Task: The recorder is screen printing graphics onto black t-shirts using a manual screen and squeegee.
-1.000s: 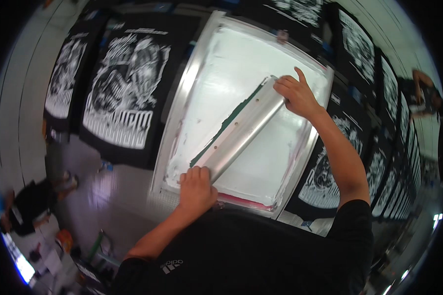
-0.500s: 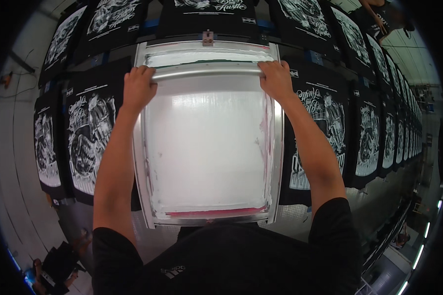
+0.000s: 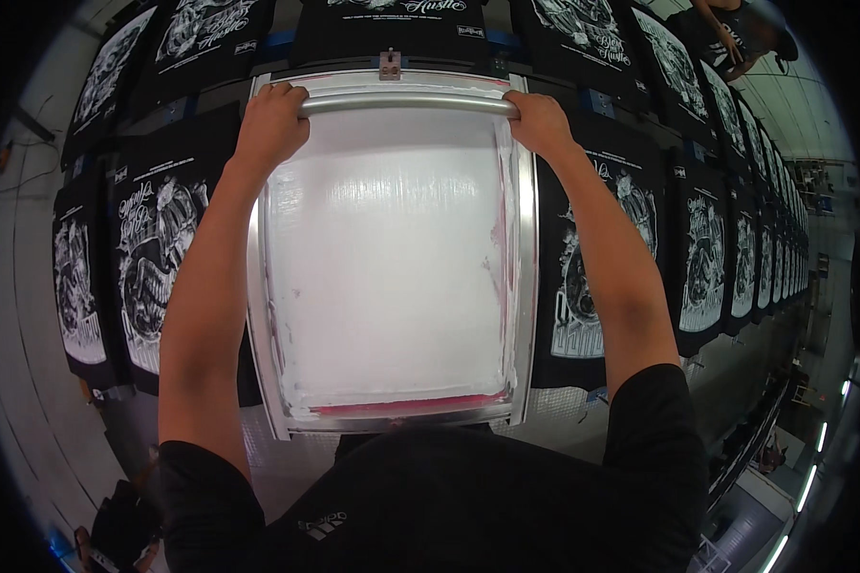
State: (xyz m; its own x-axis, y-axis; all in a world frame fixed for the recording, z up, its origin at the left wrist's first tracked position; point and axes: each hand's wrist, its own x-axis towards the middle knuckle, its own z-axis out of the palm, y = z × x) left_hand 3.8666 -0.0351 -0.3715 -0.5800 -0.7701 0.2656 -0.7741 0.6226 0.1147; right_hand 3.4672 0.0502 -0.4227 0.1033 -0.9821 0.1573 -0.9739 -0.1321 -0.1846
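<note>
A silkscreen frame (image 3: 528, 248) with metal sides lies in front of me, its mesh (image 3: 392, 267) coated with white ink. Across its far end runs a squeegee (image 3: 406, 103) with a long metal handle. My left hand (image 3: 275, 122) is closed round the squeegee's left end, and my right hand (image 3: 542, 121) grips the right end. Both arms reach forward over the frame's sides. A pinkish-red strip (image 3: 411, 405) shows along the near edge of the mesh. Whatever lies under the screen is hidden.
Black T-shirts with white prints lie on boards on both sides, such as one at left (image 3: 167, 267) and one at right (image 3: 612, 258). A metal clamp (image 3: 390, 65) stands at the frame's far edge. Another person (image 3: 736, 38) is at the far right.
Both hands have pushed the squeegee farther away, up to the far end of the screen. The ink strip beyond it is now mostly covered. My view has shifted slightly.
</note>
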